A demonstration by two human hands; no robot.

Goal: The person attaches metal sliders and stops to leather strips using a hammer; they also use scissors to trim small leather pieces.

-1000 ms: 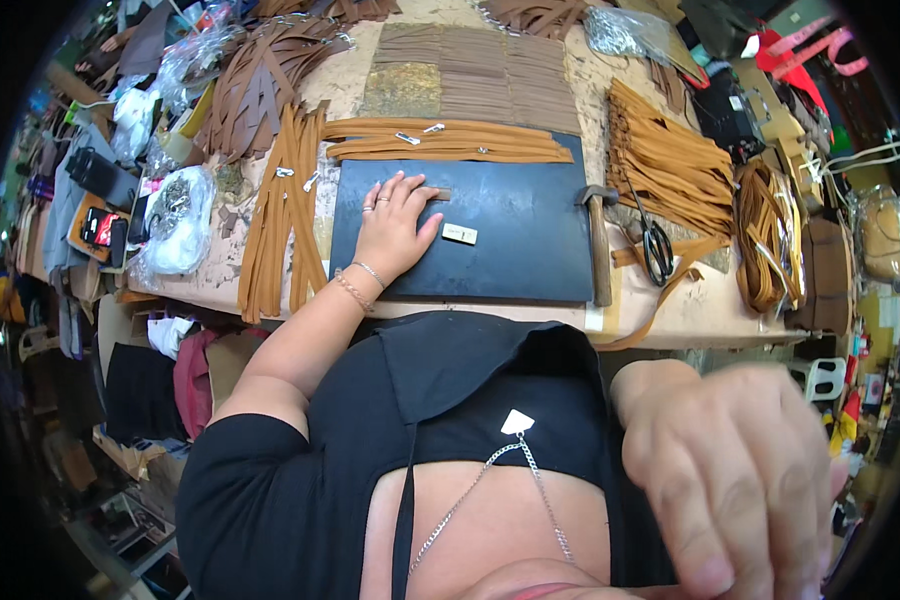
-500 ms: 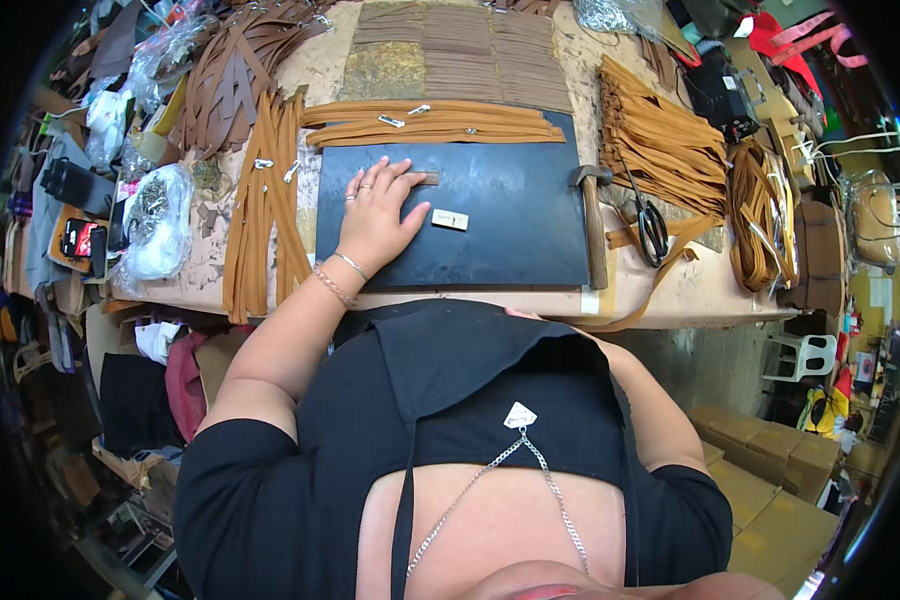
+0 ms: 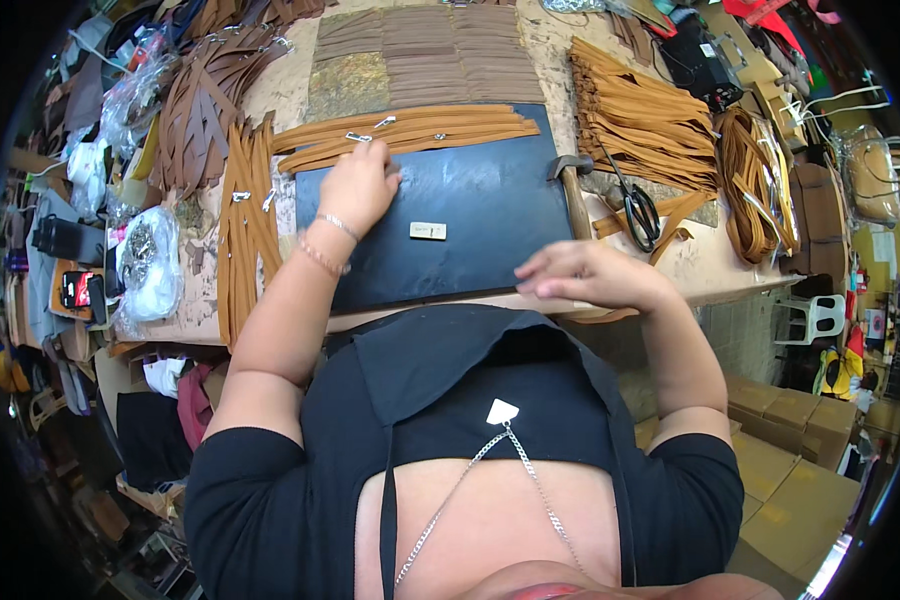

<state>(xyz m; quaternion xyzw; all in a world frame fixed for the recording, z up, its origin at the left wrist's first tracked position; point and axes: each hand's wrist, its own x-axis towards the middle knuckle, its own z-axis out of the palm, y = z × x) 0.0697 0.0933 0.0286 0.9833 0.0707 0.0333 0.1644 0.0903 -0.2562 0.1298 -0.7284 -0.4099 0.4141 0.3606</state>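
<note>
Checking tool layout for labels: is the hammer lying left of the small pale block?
No, the hammer lies by the right edge of the black board, to the right of the small pale block.

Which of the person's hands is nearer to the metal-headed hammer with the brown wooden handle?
Right: the right hand is near the hammer, by its handle end; the left hand is farther left, across the flat black board.
</note>
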